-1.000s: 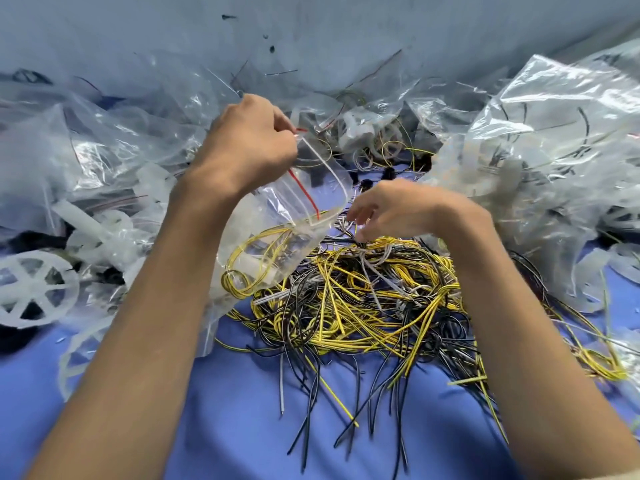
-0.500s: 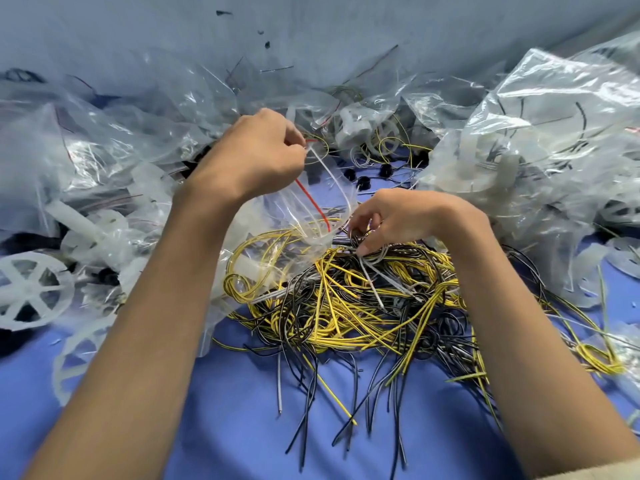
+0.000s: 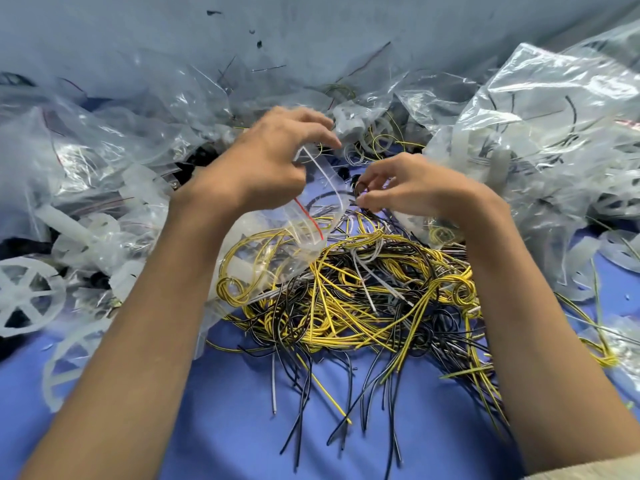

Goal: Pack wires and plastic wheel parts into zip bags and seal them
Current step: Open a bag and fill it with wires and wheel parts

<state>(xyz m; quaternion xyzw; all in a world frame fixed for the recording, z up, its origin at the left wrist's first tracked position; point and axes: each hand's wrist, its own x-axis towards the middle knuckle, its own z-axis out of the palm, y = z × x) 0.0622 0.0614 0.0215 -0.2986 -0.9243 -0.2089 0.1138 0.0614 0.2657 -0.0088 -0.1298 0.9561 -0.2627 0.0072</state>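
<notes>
Right hand (image 3: 410, 190) higher — zip bag (image 3: 266, 265) diagonal, mouth up-right.

Smooth matte blue work surface (image 3: 225, 427) underneath everything, biggest bare patch front and centre, more blue peeking through at far right edge. Pale grey-blue back wall (image 3: 311, 26) runs across whole top of view, meets surface at back. Few small dark specks (image 3: 259, 44) on wall near top middle (dirt or scraps, can't tell). Clump of small black lumpy bits (image 3: 202, 157) left of centre, half buried, too murky to identify. Another dark black patch (image 3: 14, 245) at far left edge, same story.
</notes>
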